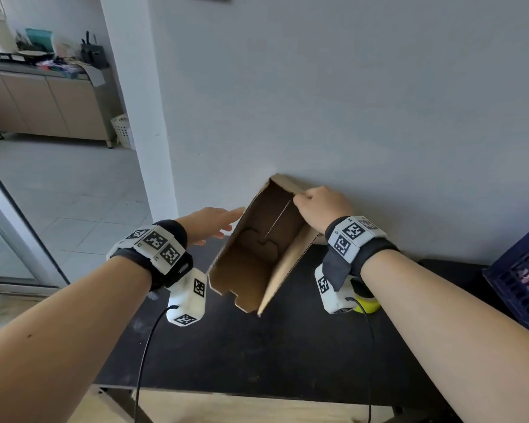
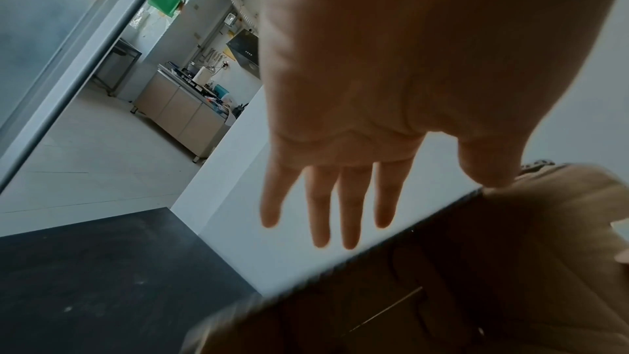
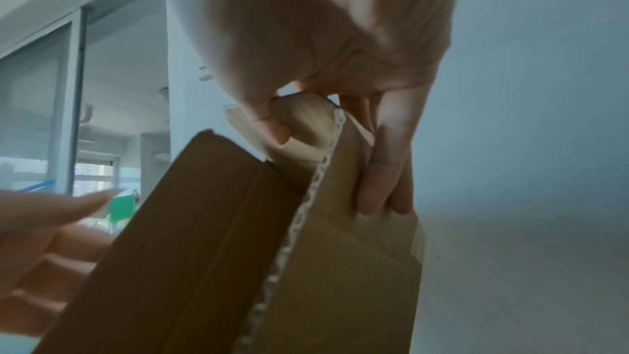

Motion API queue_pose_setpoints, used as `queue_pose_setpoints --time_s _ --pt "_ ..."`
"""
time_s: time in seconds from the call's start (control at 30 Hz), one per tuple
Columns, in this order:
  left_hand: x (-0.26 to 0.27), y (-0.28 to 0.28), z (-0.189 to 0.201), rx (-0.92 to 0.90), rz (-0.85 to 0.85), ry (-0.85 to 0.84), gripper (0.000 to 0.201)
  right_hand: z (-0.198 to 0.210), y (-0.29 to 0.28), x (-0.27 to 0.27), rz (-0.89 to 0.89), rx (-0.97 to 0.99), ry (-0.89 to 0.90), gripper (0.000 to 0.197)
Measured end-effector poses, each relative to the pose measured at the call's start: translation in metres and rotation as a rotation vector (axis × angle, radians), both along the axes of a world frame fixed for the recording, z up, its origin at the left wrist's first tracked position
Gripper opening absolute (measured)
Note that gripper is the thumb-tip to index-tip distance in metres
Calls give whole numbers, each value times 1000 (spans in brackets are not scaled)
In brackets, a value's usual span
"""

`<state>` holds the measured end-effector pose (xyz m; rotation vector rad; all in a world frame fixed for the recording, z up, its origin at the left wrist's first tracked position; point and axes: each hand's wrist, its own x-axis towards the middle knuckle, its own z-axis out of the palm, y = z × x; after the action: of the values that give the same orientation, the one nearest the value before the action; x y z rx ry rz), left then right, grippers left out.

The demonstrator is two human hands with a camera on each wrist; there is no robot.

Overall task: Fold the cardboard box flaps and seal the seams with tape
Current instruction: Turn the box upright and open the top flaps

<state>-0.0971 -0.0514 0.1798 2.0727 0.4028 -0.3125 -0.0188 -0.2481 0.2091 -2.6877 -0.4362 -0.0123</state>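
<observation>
A brown cardboard box [image 1: 257, 254] is held tilted above the black table [image 1: 287, 355], its open side facing me. My right hand [image 1: 321, 206] grips the box's far upper right edge; in the right wrist view the thumb and fingers [image 3: 384, 171] pinch the cardboard wall [image 3: 343, 265]. My left hand [image 1: 211, 224] is flat with straight fingers beside the box's left wall, fingertips at its upper corner. In the left wrist view the spread fingers [image 2: 327, 206] hold nothing, with the box [image 2: 476, 279] lower right. A yellow tape roll [image 1: 367, 303] lies on the table under my right wrist.
A grey wall [image 1: 348, 102] stands directly behind the table. A dark blue crate [image 1: 519, 276] sits at the right edge. To the left, tiled floor leads to a kitchen counter [image 1: 37, 102] and a white basket [image 1: 122, 129].
</observation>
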Motion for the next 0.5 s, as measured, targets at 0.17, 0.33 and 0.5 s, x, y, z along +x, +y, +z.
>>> queue_pose_setpoints --time_s 0.17,0.33,0.5 --pt "2 13 -11 83 32 45 66 -5 -10 18 -162 38 56 37" --pt "4 29 -23 97 261 8 71 -15 -23 21 -228 131 125 38" --pt "14 25 -30 -76 388 -114 54 -29 -32 27 -244 231 211 37"
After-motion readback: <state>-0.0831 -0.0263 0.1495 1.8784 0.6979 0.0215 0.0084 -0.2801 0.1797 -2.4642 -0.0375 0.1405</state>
